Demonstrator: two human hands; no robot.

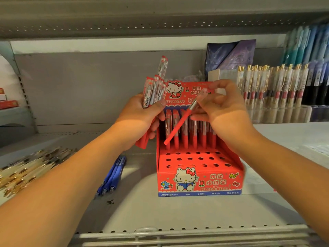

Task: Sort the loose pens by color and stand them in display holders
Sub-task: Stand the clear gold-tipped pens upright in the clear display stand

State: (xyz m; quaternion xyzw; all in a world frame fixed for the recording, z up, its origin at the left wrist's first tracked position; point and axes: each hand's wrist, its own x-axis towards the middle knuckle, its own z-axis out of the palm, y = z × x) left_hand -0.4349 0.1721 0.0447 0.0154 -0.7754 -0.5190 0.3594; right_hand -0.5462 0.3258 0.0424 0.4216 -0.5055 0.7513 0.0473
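Back row of the red holder (199, 172) is full; three rows gape. Right hand (224, 111) fingers pinch one red pen (178, 128) above it, left hand (140, 120) clamps a bundle (154, 88); blue pens (113, 177) wait on the shelf.

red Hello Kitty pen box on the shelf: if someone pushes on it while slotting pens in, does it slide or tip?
The red display box looks like thin cardboard, so probably light and apt to slide on the smooth shelf. The standing red pens fill only its back rows, front holes empty, so weight likely sits rearward; a push high on the back panel might tip it. The walls probably flex.
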